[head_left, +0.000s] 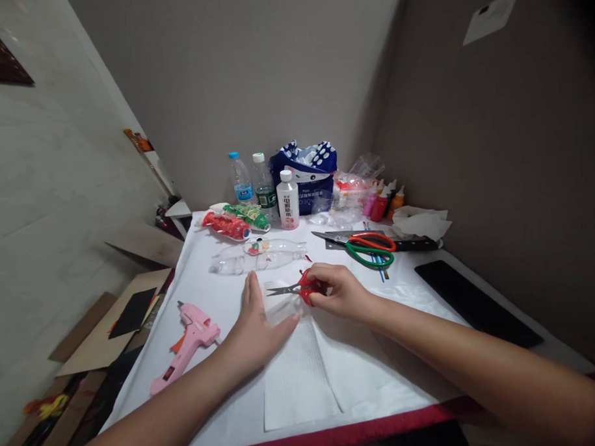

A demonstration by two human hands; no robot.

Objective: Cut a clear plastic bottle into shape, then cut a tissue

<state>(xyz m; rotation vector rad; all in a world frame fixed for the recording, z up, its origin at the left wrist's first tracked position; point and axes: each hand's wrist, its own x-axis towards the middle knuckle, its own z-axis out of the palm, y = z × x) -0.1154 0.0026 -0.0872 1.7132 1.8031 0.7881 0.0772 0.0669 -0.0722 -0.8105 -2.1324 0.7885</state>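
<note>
My right hand [341, 292] is closed around the red handles of small scissors [286, 290], whose blades are slightly parted and point left. Below the blades lies a clear, thin plastic piece [281, 308] on a white paper towel [298, 385]. My left hand [259, 328] is open, thumb spread from the fingers, resting at the left edge of the plastic and towel. Behind the hands lie clear plastic bottle pieces [259, 257] on their sides. A pink glue gun [192, 344] lies left of my left hand.
Large scissors [371, 246] and a black-handled knife [415, 245] lie at the back right, near thin brushes. Upright bottles [287, 200], a blue bag [308, 177] and paint bottles [379, 204] stand along the back. A black strip [476, 301] lies right.
</note>
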